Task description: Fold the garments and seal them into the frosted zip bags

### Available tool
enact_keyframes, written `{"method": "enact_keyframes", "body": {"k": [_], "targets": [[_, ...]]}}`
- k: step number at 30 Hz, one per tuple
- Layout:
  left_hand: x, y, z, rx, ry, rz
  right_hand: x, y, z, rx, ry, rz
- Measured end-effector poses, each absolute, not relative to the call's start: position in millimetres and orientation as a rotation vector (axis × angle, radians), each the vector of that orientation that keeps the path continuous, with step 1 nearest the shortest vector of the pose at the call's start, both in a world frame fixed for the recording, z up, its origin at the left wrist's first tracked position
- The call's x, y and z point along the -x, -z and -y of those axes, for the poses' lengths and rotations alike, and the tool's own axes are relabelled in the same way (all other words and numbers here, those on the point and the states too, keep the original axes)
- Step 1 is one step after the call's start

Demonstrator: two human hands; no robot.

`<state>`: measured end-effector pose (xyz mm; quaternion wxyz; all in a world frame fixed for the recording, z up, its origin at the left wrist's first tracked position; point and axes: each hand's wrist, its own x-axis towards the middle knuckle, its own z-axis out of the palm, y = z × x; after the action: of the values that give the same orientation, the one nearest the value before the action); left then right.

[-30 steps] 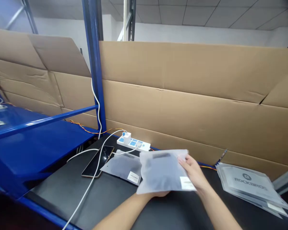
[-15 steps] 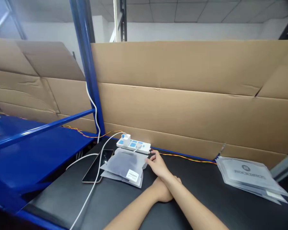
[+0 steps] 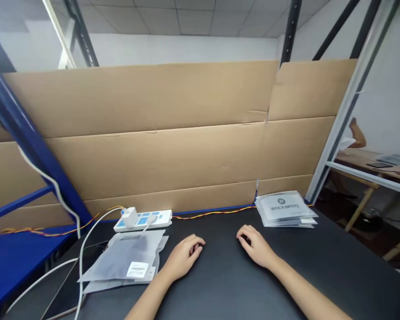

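Note:
My left hand rests on the black tabletop, fingers loosely curled and the thumb apart, with nothing in it. Just left of it lies a small stack of frosted plastic bags with a white barcode label. My right hand also rests on the table, half curled, a gap showing between thumb and fingers. It holds nothing. Beyond it, at the back right, is another stack of frosted bags, the top one printed ROCKBROS.
A white power strip with plugs lies along the cardboard wall. A white cable crosses a dark phone at left. Blue and grey posts flank the table. Another person's arm shows at far right.
My arms were crossed, one hand near the left bags and the other under the wrist. They have uncrossed and now rest apart. The view has turned right.

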<state>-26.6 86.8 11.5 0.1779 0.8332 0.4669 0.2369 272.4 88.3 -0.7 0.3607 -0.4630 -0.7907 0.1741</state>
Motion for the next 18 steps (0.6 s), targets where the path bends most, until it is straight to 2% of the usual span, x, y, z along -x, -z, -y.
{"method": "enact_keyframes", "body": {"k": [4, 9, 18], "targets": [[24, -6, -89, -2.542, -0.638, -1.419, -301, 4, -93, 1.277, -0.332, 2.025], [22, -1, -104, -2.684, -0.423, -1.459, -290, 7, -101, 1.35, -0.214, 2.186], [23, 11, -116, -2.743, -0.471, -1.492, -259, -3, -132, 1.364, -0.297, 2.265]]}}
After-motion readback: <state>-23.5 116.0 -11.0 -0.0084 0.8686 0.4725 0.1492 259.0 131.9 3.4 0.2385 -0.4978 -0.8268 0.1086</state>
